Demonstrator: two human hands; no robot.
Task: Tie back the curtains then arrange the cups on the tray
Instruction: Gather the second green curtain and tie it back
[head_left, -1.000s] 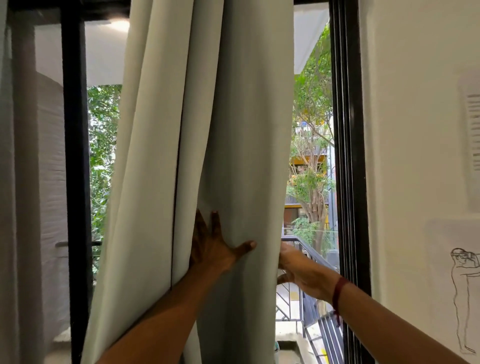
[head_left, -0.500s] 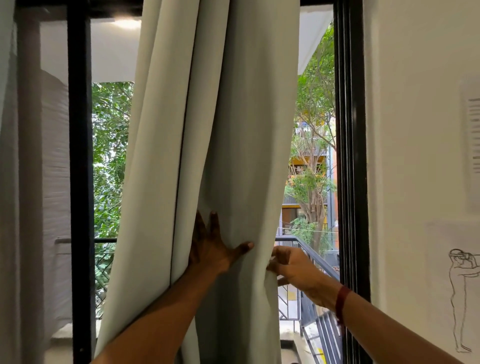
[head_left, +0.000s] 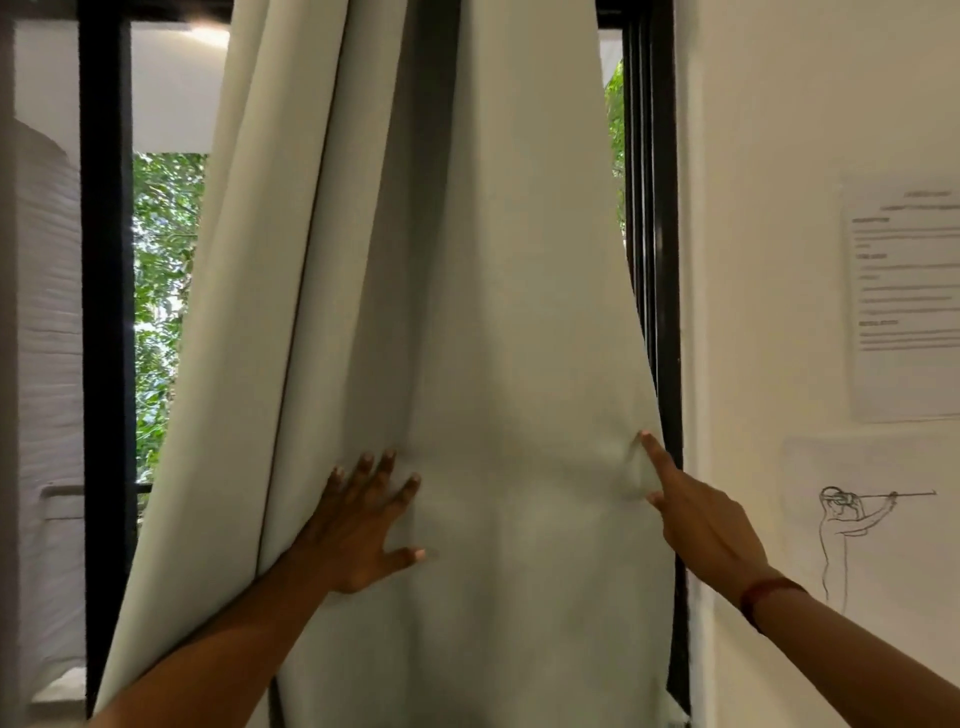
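A pale grey-green curtain (head_left: 498, 312) hangs in folds in front of a black-framed window and fills the middle of the view. My left hand (head_left: 363, 525) lies flat on the fabric with its fingers spread, beside a deep fold. My right hand (head_left: 696, 519) is at the curtain's right edge, against the window frame, with fingers behind the fabric and the edge pinched. A red band sits on that wrist. No cups, tray or tie-back are in view.
The black window frame (head_left: 657, 260) stands right behind the curtain's right edge. A white wall (head_left: 779, 156) on the right carries a printed sheet (head_left: 906, 296) and a line drawing (head_left: 852, 525). Another black frame post (head_left: 106, 364) and greenery show at the left.
The curtain's right edge has been pulled rightward to the window frame, covering the gap where the balcony showed. My right hand moved right with it. My left hand now lies flatter on the fabric.
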